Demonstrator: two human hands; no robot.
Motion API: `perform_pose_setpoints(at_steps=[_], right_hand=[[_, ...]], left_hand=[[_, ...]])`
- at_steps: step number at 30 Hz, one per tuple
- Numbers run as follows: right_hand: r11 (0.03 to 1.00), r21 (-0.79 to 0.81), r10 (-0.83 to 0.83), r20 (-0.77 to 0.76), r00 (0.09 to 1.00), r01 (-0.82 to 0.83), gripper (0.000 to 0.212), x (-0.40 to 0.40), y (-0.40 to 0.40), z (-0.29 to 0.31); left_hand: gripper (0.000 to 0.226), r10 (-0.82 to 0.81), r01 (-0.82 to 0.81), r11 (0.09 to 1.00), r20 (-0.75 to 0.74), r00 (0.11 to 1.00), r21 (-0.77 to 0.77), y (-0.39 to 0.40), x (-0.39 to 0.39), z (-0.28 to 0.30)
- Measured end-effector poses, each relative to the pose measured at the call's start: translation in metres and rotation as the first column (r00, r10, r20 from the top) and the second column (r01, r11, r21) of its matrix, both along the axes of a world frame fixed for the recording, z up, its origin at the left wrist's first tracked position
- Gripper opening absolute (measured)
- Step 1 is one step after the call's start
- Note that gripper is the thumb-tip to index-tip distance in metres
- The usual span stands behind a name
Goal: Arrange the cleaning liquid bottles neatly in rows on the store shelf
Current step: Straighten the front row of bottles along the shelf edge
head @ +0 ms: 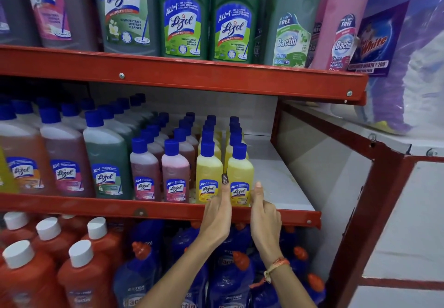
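Observation:
Small yellow Lizol bottles with blue caps stand in two rows at the right end of the middle shelf [288, 214]. The front yellow bottle [240, 173] of the right row sits at the shelf's front edge. My left hand [217, 214] presses its raised thumb against that bottle's left side, between it and the neighbouring yellow bottle [209, 175]. On the bottle's right side rests the thumb of my right hand [264, 211]. The other fingers of both hands are curled in front of the shelf lip. Left of the yellow rows stand rows of small pink bottles [175, 173].
Bare white shelf floor [281, 183] lies to the right of the yellow rows, up to the red frame post [374, 211]. Larger Lizol bottles [105, 161] fill the shelf's left part. Big bottles line the upper shelf [182, 74]; orange and blue bottles crowd below.

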State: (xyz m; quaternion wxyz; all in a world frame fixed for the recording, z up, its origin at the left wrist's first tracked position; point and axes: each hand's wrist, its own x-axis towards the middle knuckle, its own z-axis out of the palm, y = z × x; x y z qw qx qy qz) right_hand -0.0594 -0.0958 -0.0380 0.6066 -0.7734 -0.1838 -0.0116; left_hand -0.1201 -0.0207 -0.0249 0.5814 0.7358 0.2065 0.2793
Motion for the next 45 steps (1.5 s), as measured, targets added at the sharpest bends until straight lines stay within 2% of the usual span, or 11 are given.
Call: perform_pose_setpoints(at_steps=[3,10,19,24,27,30,35,38,41,45], right_hand=[[1.000,0.000,0.005,-0.004,1.000,-0.005,0.070,0.002,0.000,-0.002],[1.000,-0.006,0.016,-0.017,1.000,-0.016,0.071,-0.001,-0.002,-0.003],[1.000,-0.016,-0.002,-0.032,1.000,0.001,0.072,-0.007,-0.001,0.003],[1.000,0.013,-0.020,-0.001,1.000,0.020,0.063,-0.015,-0.001,0.001],[0.981,0.179,-0.097,0.129,0.987,0.073,0.044,-0.037,0.001,-0.005],[0.970,0.233,0.043,0.102,0.994,-0.066,0.027,-0.056,0.014,-0.007],[0.963,0.175,0.222,-0.103,0.970,-0.202,0.043,-0.061,0.038,-0.011],[0.972,0.108,0.223,-0.139,0.965,-0.209,0.048,-0.061,0.043,-0.009],[0.974,0.111,0.214,-0.177,0.961,-0.196,0.048,-0.060,0.048,-0.009],[0.986,0.087,0.159,-0.185,0.970,-0.145,0.058,-0.063,0.051,-0.007]], left_hand=[[0.042,-0.015,0.015,0.999,-0.013,1.000,-0.033,0.001,-0.001,0.003],[0.047,0.009,-0.009,1.000,-0.053,0.999,0.009,0.005,-0.005,0.008],[0.043,-0.015,0.015,1.000,0.004,1.000,0.025,0.005,-0.009,0.008],[0.043,-0.075,0.077,0.996,0.038,0.996,-0.051,0.012,-0.014,0.005],[0.040,0.063,-0.056,0.997,0.125,0.990,-0.062,0.023,-0.028,-0.006],[0.036,0.225,-0.218,0.974,0.221,0.949,-0.054,0.031,-0.047,-0.017],[0.039,0.169,-0.159,0.981,0.089,0.982,-0.108,0.038,-0.051,-0.024],[0.038,0.137,-0.129,0.978,0.041,0.990,-0.166,0.045,-0.046,-0.020],[0.036,0.109,-0.104,0.975,0.016,0.994,-0.196,0.049,-0.044,-0.020],[0.035,0.069,-0.055,0.973,0.053,0.996,-0.223,0.052,-0.047,-0.023]])
